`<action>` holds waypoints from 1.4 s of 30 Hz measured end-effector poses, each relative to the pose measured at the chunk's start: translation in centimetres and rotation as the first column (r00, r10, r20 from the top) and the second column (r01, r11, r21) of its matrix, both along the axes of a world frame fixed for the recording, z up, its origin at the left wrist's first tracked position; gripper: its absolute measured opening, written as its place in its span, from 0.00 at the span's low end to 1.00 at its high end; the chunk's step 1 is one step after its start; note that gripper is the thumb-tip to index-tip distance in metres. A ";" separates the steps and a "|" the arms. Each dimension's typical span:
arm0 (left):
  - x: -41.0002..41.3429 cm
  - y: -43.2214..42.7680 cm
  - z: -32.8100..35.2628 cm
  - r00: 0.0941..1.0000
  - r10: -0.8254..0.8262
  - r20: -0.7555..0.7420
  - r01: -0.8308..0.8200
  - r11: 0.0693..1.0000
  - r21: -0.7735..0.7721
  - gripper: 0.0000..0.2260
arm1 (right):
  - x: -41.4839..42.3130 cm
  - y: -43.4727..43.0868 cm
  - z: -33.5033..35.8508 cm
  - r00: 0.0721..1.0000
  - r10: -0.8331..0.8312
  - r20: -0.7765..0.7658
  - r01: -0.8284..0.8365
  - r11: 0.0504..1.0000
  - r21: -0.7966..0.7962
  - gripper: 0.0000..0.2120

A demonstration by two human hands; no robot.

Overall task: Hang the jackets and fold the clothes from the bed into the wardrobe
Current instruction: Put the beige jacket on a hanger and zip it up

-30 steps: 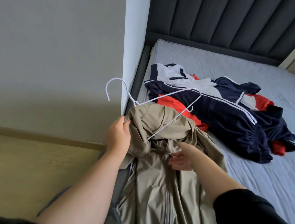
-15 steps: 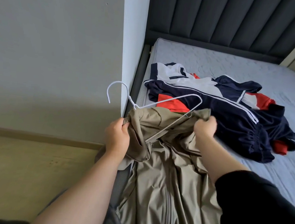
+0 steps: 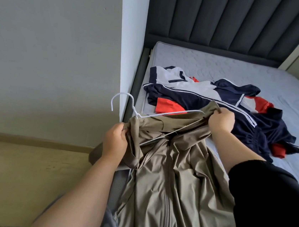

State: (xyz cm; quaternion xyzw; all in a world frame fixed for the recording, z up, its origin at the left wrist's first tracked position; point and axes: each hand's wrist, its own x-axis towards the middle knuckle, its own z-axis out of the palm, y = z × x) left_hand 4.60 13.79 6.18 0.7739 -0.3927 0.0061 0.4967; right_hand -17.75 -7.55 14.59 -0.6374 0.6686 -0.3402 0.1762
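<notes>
Gripping jacket (image 3: pixel 174 181) collar with left hand (image 3: pixel 115 141), shoulder with right hand (image 3: pixel 221 119), now stretched farther right over hanger (image 3: pixel 156 115) than before; draped across bed (image 3: pixel 261 75) edge.

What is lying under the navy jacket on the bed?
Under the navy jacket a red garment and a white one show, on the grey mattress. Anything deeper is covered.

We see the right hand (image 3: pixel 221 121), flat on the jacket's (image 3: pixel 174 181) chest a second ago, now gripping its shoulder fabric and stretching it up over the right end of the hanger (image 3: pixel 156 115) (that wire tip is now covered).
</notes>
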 end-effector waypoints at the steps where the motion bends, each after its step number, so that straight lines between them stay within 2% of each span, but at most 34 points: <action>1: -0.1 -0.1 0.0 1.000 -0.025 0.003 0.025 1.000 0.002 0.11 | -0.1 0.1 0.1 1.000 0.013 -0.004 -0.014 1.000 -0.028 0.09; 3: -0.2 0.0 0.4 0.999 -0.050 0.002 0.051 0.999 -0.017 0.13 | 0.0 0.2 0.3 0.999 0.033 0.004 -0.032 0.997 -0.066 0.08; 6: -0.1 0.0 0.9 0.995 -0.092 0.031 0.093 0.995 -0.039 0.09 | 0.3 0.6 0.2 0.998 -0.011 0.055 0.012 1.000 -0.020 0.10; 11: 0.3 -0.3 0.6 0.970 -0.239 -0.047 0.243 0.959 0.143 0.07 | -0.5 0.5 -0.3 0.990 -0.080 0.113 0.075 0.996 0.043 0.13; 14: 0.7 -0.3 1.1 0.952 -0.287 -0.110 0.299 0.947 0.115 0.08 | -1.7 -0.1 -0.9 0.983 -0.153 0.102 0.139 0.981 0.133 0.15; 19: 0.7 -0.3 1.2 0.946 -0.295 -0.138 0.315 0.936 0.157 0.06 | -3.0 0.0 -1.8 0.971 -0.216 0.100 0.188 0.953 0.239 0.14; 23: 1.0 0.0 1.0 0.951 -0.294 -0.098 0.309 0.919 0.243 0.06 | -3.1 0.4 -1.9 0.963 -0.202 0.180 0.171 0.970 0.173 0.14; 28: 0.4 0.1 0.8 0.958 -0.278 -0.064 0.285 0.923 0.259 0.07 | -1.6 0.8 -1.0 0.969 -0.123 0.216 0.087 0.982 0.169 0.16; 32: 0.0 0.0 0.7 0.955 -0.283 -0.088 0.296 0.922 0.251 0.08 | 1.2 2.3 0.5 0.986 0.015 0.165 -0.029 0.996 0.083 0.13; 35: -0.2 0.0 0.7 0.953 -0.275 -0.126 0.297 0.930 0.217 0.07 | 3.9 4.8 1.7 0.967 0.227 0.119 -0.228 0.974 -0.005 0.06; 37: -0.3 -0.1 0.6 0.946 -0.273 -0.172 0.308 0.924 0.226 0.07 | 5.8 7.4 2.2 0.918 0.381 0.104 -0.375 0.924 -0.078 0.05; 40: -0.3 -0.2 0.4 0.938 -0.271 -0.217 0.320 0.917 0.238 0.08 | 8.2 11.6 1.2 0.763 0.645 0.040 -0.640 0.763 -0.092 0.06; 42: -0.2 -0.2 0.2 0.949 -0.233 -0.214 0.277 0.938 0.207 0.08 | 8.7 12.8 0.0 0.721 0.693 -0.006 -0.692 0.719 -0.064 0.04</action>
